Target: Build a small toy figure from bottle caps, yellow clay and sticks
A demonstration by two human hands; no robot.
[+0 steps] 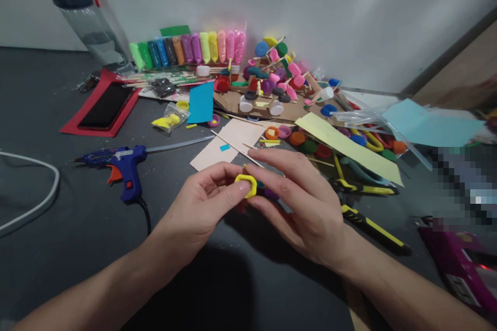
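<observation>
Between my hands is a small craft model with a yellow cap-like end (251, 192), and purple and teal parts show behind it. My left hand (207, 191) pinches the yellow end, its thumb pressed into the hollow. From the other side my right hand (303, 199) curves its fingers and thumb around the purple and teal end, which is mostly hidden. A pale pink card (217, 152) lies just beyond my hands, with a thin wooden stick (235, 147) and a small blue paper piece (224, 148) on it.
At left lies a blue glue gun (130, 163) with its cord. Behind are a phone (106, 106), a water bottle (91, 26), clay packs (190, 47) and a heap of colourful caps (279, 67). Yellow-black pliers (365, 189), a cutter (376, 230) and yellow paper (349, 147) lie right.
</observation>
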